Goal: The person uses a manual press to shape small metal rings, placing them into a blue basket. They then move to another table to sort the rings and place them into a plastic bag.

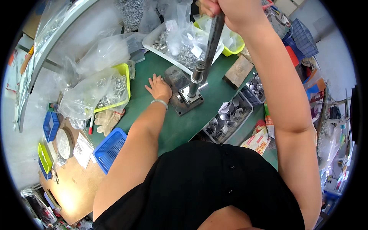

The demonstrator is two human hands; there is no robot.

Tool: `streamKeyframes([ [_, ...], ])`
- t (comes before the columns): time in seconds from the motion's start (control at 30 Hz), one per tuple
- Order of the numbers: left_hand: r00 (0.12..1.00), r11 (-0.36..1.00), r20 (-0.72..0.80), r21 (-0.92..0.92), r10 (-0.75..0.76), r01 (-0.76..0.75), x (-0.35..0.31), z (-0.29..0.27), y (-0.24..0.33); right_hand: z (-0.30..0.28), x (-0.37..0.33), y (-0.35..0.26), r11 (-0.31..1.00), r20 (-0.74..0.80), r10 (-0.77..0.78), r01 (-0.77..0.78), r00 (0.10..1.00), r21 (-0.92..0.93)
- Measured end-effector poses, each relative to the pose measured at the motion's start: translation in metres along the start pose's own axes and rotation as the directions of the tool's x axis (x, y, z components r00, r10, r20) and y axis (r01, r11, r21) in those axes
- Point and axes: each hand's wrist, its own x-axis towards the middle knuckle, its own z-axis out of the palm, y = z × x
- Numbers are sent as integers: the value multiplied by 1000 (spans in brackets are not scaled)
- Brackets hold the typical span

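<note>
A hand-operated metal press (186, 101) stands on the green tabletop (153, 63), its column rising from a square plate. My right hand (235, 11) is raised high, its fingers wrapped round the upper end of the long dark lever (213, 44). Beside the press base my left hand (159, 89) lies with its fingers spread, holding nothing. Whether its thumb side touches the base is hard to make out. Behind the press is a white tray (151, 42) of small shiny metal parts and plastic bags.
Left of my left hand sit a yellow-green bin (128, 82) of metal parts, a work glove (108, 122) and a blue basket (102, 155). To the right are a wooden block (238, 71) and a grey crate (247, 115) of curved metal pieces. A yellow-green tray (239, 48) stands behind.
</note>
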Motion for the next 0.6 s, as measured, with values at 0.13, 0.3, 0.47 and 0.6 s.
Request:
streamKeyframes([
  [0.13, 1000, 1000, 0, 18, -2, 2, 0, -4, 2, -8, -63, -38, 996, -71, 56, -51, 996, 73],
  [0.3, 999, 1000, 36, 26, 14, -15, 3, -8, 7, -11, -69, -23, 973, -138, -76, 104, 988, 207],
  [0.47, 999, 999, 8, 41, 31, -32, 7, 4, 6, -2, -2, 2, 995, 20, 95, -96, 995, 28],
  [0.6, 1000, 999, 3, 39, 19, -19, 5, -1, -4, -12, -43, -1, 999, 62, 8, -11, 998, 50],
])
